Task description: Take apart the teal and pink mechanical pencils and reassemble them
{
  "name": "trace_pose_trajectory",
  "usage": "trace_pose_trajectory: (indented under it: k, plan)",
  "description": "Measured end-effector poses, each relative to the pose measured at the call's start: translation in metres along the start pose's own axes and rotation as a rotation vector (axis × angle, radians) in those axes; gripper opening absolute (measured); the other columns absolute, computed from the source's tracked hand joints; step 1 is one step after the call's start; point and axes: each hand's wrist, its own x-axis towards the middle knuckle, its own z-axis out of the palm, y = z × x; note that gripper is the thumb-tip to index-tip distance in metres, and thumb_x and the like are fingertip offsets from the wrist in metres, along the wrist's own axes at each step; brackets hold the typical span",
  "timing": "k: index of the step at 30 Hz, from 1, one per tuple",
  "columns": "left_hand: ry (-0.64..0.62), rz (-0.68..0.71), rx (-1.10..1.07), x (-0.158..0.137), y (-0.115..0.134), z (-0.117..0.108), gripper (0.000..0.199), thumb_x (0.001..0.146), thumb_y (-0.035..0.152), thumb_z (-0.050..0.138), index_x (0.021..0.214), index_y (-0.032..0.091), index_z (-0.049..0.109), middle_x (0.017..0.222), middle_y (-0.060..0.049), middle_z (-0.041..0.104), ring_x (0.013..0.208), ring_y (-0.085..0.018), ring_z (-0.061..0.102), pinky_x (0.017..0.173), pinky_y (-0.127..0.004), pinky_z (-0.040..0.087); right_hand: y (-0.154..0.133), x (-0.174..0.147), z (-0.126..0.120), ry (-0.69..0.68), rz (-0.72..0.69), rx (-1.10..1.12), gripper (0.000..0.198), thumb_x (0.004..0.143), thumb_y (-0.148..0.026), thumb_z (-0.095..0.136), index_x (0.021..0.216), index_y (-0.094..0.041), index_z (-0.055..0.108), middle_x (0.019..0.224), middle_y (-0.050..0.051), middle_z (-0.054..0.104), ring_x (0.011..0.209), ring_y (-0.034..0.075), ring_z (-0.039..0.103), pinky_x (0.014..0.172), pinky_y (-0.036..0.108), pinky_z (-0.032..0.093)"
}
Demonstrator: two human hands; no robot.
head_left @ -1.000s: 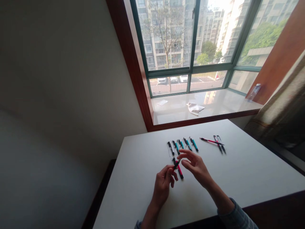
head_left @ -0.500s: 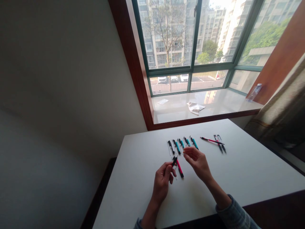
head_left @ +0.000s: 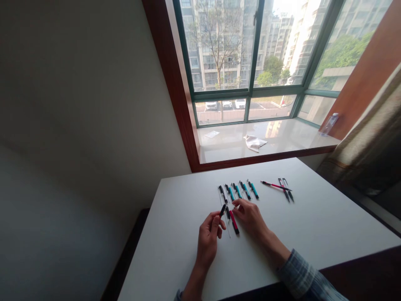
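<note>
My left hand (head_left: 208,238) is closed around a black-and-red pen piece (head_left: 222,210), its black end pointing up and away from me. Just right of it, a red pen barrel (head_left: 234,222) with a black end lies on the white table, beside a black pen part (head_left: 228,212) and a thin refill (head_left: 227,225). My right hand (head_left: 250,218) is low over the table by the upper end of the red barrel. Its thumb and index finger are bent close together; anything between them is too small to make out.
Behind my hands, several disassembled teal-and-black pens (head_left: 246,190) lie in a row with thin refills between them. To the right are a few red-and-black pens (head_left: 275,185) and a loose clip-like part (head_left: 285,181). A cloth (head_left: 255,143) and a clear bottle (head_left: 330,124) are on the windowsill.
My right hand has come down and left, toward the red barrel, its fingertips now lower. My left hand has shifted slightly left, still holding the pen piece. The view has moved slightly.
</note>
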Motion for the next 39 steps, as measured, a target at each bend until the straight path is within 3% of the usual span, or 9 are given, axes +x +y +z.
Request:
trace_pose_trajectory:
  k: [4, 6, 14, 25, 39]
  plan:
    - [0.032, -0.005, -0.012, 0.001, -0.003, -0.001, 0.046, 0.091, 0.056, 0.063, 0.108, 0.013, 0.068, 0.07, -0.001, 0.061, 0.052, -0.009, 0.043, 0.05, -0.021, 0.034, 0.0, -0.009, -0.005, 0.031, 0.002, -0.024, 0.009, 0.091, -0.024, 0.063, 0.094, -0.02, 0.071, 0.087, 0.004, 0.069, 0.07, 0.018, 0.063, 0.068, 0.029, 0.051]
    - [0.043, -0.005, -0.016, 0.001, -0.004, -0.001, 0.047, 0.091, 0.057, 0.063, 0.108, 0.014, 0.068, 0.07, -0.001, 0.061, 0.052, -0.009, 0.042, 0.05, -0.021, 0.034, -0.002, -0.015, -0.006, 0.012, -0.006, -0.062, 0.015, 0.094, -0.025, 0.06, 0.089, -0.02, 0.073, 0.087, 0.005, 0.069, 0.072, 0.018, 0.063, 0.069, 0.029, 0.051]
    - [0.048, -0.014, -0.02, -0.001, 0.0, 0.0, 0.046, 0.089, 0.058, 0.065, 0.106, 0.015, 0.069, 0.07, 0.0, 0.06, 0.053, -0.009, 0.042, 0.051, -0.022, 0.034, -0.001, -0.018, -0.002, -0.004, -0.007, -0.131, 0.025, 0.098, -0.026, 0.055, 0.098, -0.021, 0.079, 0.089, 0.007, 0.07, 0.08, 0.02, 0.064, 0.075, 0.03, 0.05]
    - [0.035, -0.019, -0.021, -0.001, 0.0, 0.001, 0.044, 0.091, 0.055, 0.064, 0.107, 0.014, 0.068, 0.069, 0.0, 0.06, 0.054, -0.01, 0.043, 0.051, -0.022, 0.034, -0.012, -0.038, -0.017, -0.119, -0.068, -0.231, 0.014, 0.086, -0.012, 0.062, 0.08, -0.02, 0.071, 0.073, 0.002, 0.063, 0.073, 0.019, 0.056, 0.068, 0.029, 0.043]
    - [0.029, -0.028, -0.004, 0.0, 0.002, 0.002, 0.043, 0.09, 0.055, 0.064, 0.106, 0.015, 0.068, 0.069, 0.001, 0.06, 0.054, -0.01, 0.042, 0.052, -0.022, 0.035, -0.013, -0.041, -0.016, -0.134, -0.091, -0.174, 0.016, 0.092, -0.02, 0.062, 0.087, -0.024, 0.077, 0.074, 0.003, 0.065, 0.073, 0.02, 0.056, 0.07, 0.031, 0.045]
